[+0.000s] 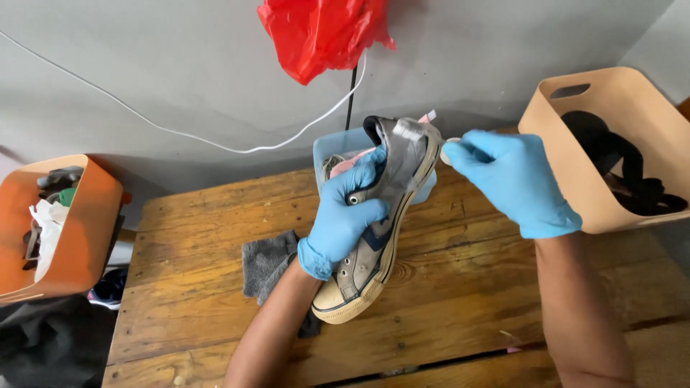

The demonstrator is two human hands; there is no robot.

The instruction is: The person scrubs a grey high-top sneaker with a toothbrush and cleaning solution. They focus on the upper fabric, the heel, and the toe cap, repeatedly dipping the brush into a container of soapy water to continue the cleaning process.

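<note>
A worn grey low-top sneaker (392, 208) with a cream rubber sole is held on its side above the wooden table (201, 287), toe toward me, heel up. My left hand (345, 215), in a blue glove, grips the sneaker around its upper near the eyelets. My right hand (507, 176), also in a blue glove, is closed on a small white object (450, 146) pressed against the sole edge near the heel. Most of that object is hidden by the fingers.
A grey cloth (267, 262) lies on the table under my left forearm. A light blue tub (338, 147) stands behind the sneaker. A tan basket (575, 136) with dark items stands at right, an orange bin (86, 223) at left. A red plastic bag (323, 32) hangs on the wall.
</note>
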